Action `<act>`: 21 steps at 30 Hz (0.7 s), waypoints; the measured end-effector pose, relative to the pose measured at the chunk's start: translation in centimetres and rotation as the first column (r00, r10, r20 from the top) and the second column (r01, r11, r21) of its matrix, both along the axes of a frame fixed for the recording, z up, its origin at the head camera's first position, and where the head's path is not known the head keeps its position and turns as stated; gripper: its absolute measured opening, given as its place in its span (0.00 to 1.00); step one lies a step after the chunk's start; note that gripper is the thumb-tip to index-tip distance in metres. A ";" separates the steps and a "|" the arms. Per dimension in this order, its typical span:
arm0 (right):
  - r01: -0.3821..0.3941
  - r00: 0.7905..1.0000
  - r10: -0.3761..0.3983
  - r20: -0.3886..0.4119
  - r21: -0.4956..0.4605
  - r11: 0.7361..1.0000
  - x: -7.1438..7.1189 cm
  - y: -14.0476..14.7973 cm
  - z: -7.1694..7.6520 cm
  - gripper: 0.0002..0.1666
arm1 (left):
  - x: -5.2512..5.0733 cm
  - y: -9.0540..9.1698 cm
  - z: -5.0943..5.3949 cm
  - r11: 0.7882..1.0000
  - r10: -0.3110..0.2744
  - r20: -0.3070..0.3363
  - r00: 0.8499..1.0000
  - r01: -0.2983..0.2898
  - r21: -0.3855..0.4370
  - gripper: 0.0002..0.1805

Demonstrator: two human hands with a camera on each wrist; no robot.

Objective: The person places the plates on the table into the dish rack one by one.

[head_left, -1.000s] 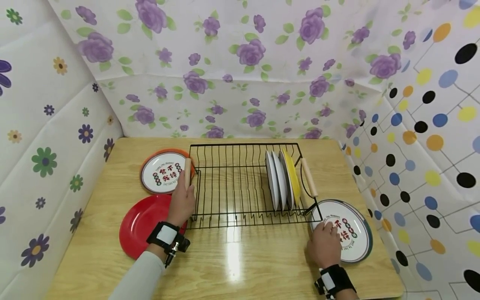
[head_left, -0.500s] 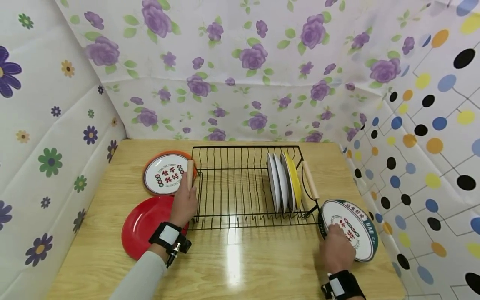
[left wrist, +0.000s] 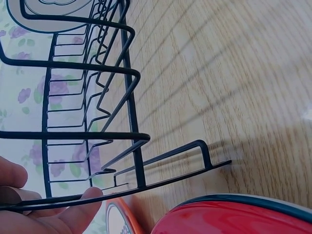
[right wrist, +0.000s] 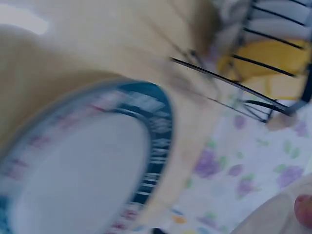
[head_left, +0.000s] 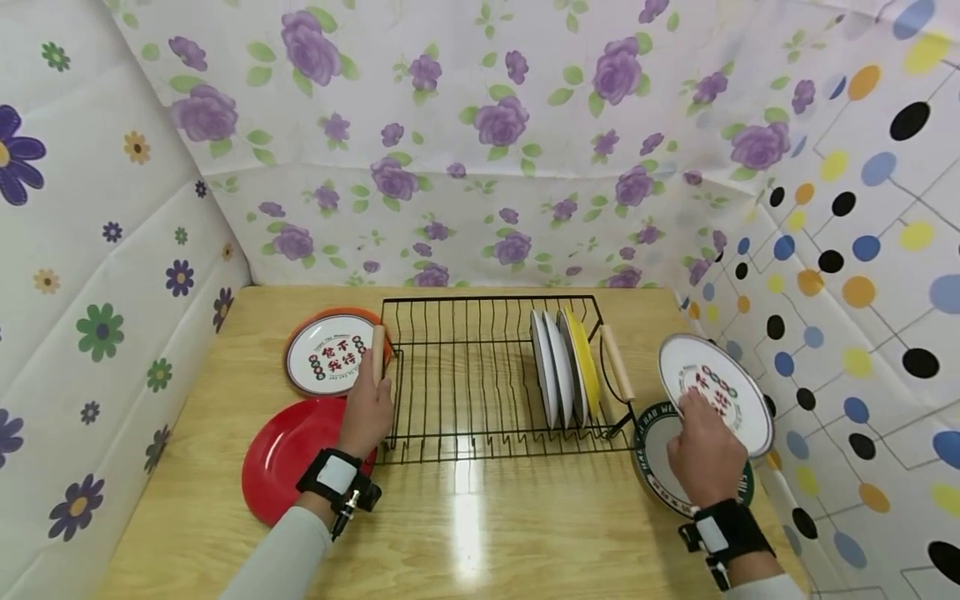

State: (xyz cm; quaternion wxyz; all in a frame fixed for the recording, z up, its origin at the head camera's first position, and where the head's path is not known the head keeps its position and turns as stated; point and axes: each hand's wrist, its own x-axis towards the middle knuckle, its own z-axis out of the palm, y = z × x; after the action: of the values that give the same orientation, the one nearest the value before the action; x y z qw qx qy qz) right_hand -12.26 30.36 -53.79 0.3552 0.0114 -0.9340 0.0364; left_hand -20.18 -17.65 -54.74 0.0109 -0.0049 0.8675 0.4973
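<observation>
Currently: right hand (head_left: 707,454) pinching white plate (head_left: 738,408) by edge, above green-rimmed plate (head_left: 662,454); left hand (head_left: 367,408) gripping wooden handle (head_left: 378,350) of dish rack (head_left: 487,297). Advisable: firm pinch, rack steady, no knocking.

A teal-rimmed, lettered plate (right wrist: 83,170) lies blurred on the wooden table (right wrist: 73,53) near a black wire rack (right wrist: 263,65) holding a yellow plate (right wrist: 274,54); lower right, a fingertip (right wrist: 304,211) touches a white plate (right wrist: 275,217).
</observation>
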 end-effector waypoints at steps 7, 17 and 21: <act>-0.213 0.976 0.215 -0.041 0.064 0.975 -4.0 -1.1 3.3 0.31 | 0.0 -0.1 0.1 1.000 -0.001 0.021 1.000 0.001 0.029 0.38; -0.529 0.832 0.552 -0.051 0.222 0.819 -8.0 -5.1 8.8 0.29 | 0.0 -0.1 0.1 1.000 0.024 0.026 0.999 -0.024 0.005 0.37; -0.591 0.777 0.628 -0.043 0.296 0.751 -8.7 -7.2 10.3 0.26 | 0.1 0.1 0.2 0.999 0.033 0.013 0.999 -0.033 0.014 0.37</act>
State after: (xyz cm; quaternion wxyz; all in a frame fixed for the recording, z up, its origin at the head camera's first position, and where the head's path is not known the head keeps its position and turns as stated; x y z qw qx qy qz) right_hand -20.97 23.17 -43.50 0.3832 0.3658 -0.8478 0.0241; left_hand -20.06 -17.57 -54.51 0.0082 -0.0221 0.8638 0.5034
